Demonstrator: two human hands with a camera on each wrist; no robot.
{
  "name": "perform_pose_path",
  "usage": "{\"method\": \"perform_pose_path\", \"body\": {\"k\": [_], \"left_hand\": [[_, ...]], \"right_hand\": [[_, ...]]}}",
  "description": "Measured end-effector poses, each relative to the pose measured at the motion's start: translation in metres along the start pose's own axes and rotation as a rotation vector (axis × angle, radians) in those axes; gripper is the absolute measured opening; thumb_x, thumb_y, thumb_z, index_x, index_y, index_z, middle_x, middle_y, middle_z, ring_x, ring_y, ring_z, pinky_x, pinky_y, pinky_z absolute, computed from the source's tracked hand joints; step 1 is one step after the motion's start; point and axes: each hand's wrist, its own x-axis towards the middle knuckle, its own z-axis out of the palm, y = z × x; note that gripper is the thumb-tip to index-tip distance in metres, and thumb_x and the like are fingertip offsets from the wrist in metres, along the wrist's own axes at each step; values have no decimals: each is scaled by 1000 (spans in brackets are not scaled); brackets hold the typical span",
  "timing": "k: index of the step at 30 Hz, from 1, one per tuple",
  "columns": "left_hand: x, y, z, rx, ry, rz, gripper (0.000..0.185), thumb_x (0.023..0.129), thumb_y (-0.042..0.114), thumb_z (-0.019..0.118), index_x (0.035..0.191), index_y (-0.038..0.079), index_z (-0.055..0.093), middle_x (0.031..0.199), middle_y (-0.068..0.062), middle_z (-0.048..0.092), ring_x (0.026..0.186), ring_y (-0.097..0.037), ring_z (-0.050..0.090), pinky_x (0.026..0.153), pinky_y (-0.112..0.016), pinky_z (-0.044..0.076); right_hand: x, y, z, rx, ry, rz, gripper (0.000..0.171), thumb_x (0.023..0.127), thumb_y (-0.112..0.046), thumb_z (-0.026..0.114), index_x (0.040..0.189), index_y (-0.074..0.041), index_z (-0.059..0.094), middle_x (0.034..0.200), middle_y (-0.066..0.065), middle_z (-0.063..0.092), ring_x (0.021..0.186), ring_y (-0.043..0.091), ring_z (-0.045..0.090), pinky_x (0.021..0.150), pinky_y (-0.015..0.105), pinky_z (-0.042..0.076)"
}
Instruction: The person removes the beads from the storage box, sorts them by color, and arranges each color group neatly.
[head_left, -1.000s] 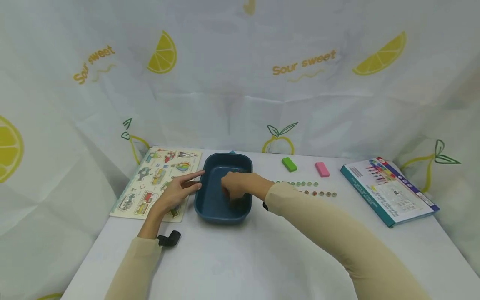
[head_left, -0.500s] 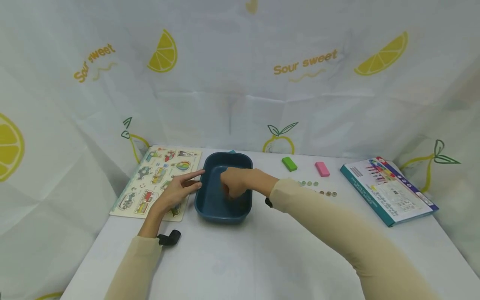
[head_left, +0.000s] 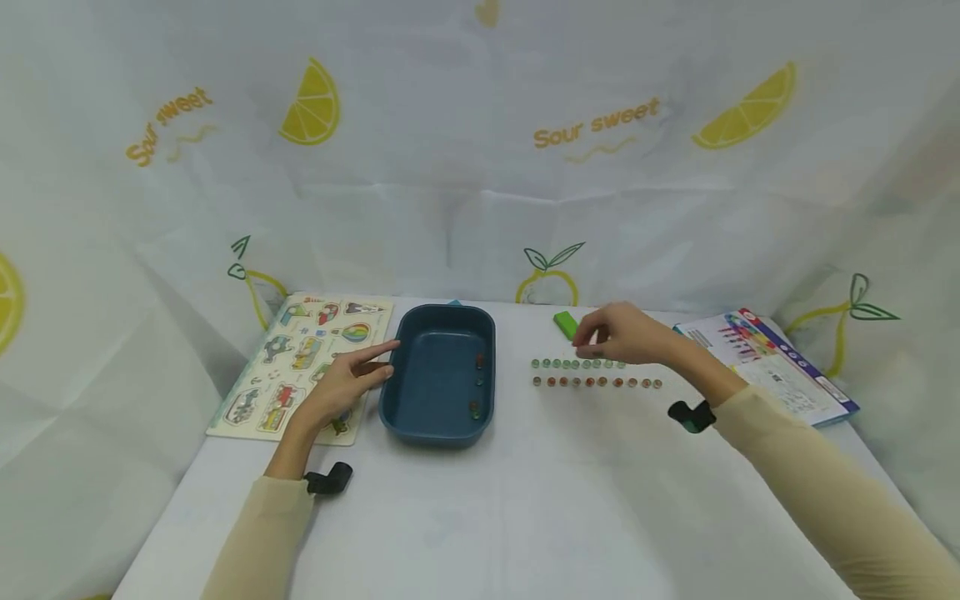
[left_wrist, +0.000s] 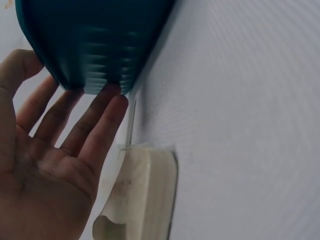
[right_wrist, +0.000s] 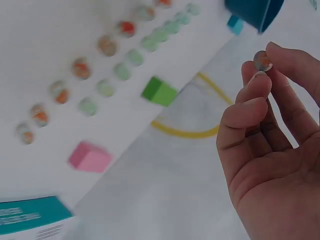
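Observation:
My left hand rests straight fingertips against the left side of a dark blue plastic bin; in the left wrist view they touch its outer wall. Several marbles lie along the bin's right inner side. Over the marble rows, my right hand pinches a clear glass marble with an orange swirl between thumb and fingertips. Below it run two rows on the white table: green marbles behind, orange-swirled marbles in front. The right hand covers part of the green row in the head view.
A picture puzzle board lies left of the bin. Behind the rows sit a green block and a pink block. A flat printed box is at the right. White cloth hangs behind the table.
My right hand has come out of the bin and moved right, over the rows, with a marble pinched in it. The bin's marbles now show. My left hand stays at the bin.

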Motion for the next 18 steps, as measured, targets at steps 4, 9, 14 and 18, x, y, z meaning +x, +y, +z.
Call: {"method": "perform_pose_path", "body": {"k": [4,9,14,18], "left_hand": [[-1,-1,-2,16,5,2,56,106,32,67,159,22,52,166,-11,49,147,-37,55,113,-38,57],[-1,0,-2,21,1,3,56,106,32,67,159,21,51,166,-12,48,148,-38,54,115,-42,55],[-1,0,-1,17,2,4,56,106,30,67,159,20,51,166,-12,48,148,-38,53,114,-40,56],[0,1,1,9,2,-4,56,106,31,67,159,21,52,166,-12,48,149,-38,53,114,-39,56]], "right_hand": [[-32,46,2,-1,77,130,18,96,-17,78,109,-4,79,96,4,76,81,15,62,65,24,53],[-65,92,5,23,101,277,26,98,-18,76,116,0,76,103,11,74,88,21,59,66,23,53],[-78,121,13,17,105,292,24,96,-16,77,113,0,77,102,12,75,87,21,58,65,22,51],[-78,130,19,8,77,275,20,95,-12,77,111,0,77,103,13,76,87,21,59,66,21,52]]}}
